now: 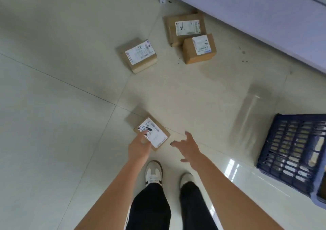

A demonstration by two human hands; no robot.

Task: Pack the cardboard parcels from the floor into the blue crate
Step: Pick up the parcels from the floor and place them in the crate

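Note:
A small cardboard parcel [156,134] with a white label lies on the floor just ahead of my feet. My left hand [139,146] reaches over its near left corner, fingers extended onto the label. To the parcel's right my right hand [189,145] hovers with fingers spread, apart from it and holding nothing. Farther off lie three more labelled parcels: one in the middle [137,55], a larger one [185,27] by the shelf, and a smaller one [199,48] overlapping it. The blue crate [289,152] stands at the right edge, with parcels inside.
A pale metal shelf unit [247,17] runs across the upper right. The floor [53,106] is glossy pale tile. My two feet in white shoes [153,171] stand directly below the near parcel. A faint clear plastic shape [250,116] lies left of the crate.

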